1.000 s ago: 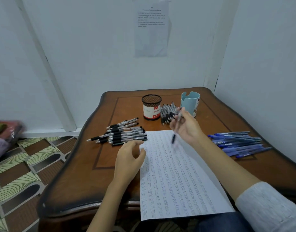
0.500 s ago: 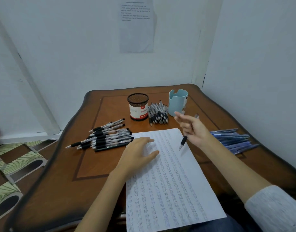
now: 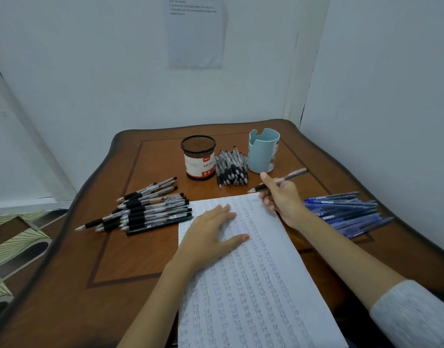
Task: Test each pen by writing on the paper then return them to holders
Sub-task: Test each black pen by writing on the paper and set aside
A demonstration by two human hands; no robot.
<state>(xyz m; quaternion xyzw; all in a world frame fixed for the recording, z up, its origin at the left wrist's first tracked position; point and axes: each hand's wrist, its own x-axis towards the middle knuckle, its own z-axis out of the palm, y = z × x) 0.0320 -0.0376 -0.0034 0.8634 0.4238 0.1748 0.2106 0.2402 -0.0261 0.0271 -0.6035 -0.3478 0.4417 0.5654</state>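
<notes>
Reading "Ball Pen", the holder (image 3: pixel 199 160) stands beyond the pen (image 3: pixel 293 174).

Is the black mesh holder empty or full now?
Empty: the mesh holder stands upright, nothing rises above its rim, and only mesh shows inside.

A brown wooden tabletop (image 3: pixel 130 285) with wavy edges stands in a corner between two plain white walls (image 3: pixel 391 84). A printed sheet (image 3: pixel 196 38) hangs on the back wall (image 3: pixel 103 71), its words too blurry to read. On the left, the floor (image 3: pixel 12 244) has green and brown patterns, beside a white strip (image 3: pixel 35 139), maybe a door frame.
</notes>
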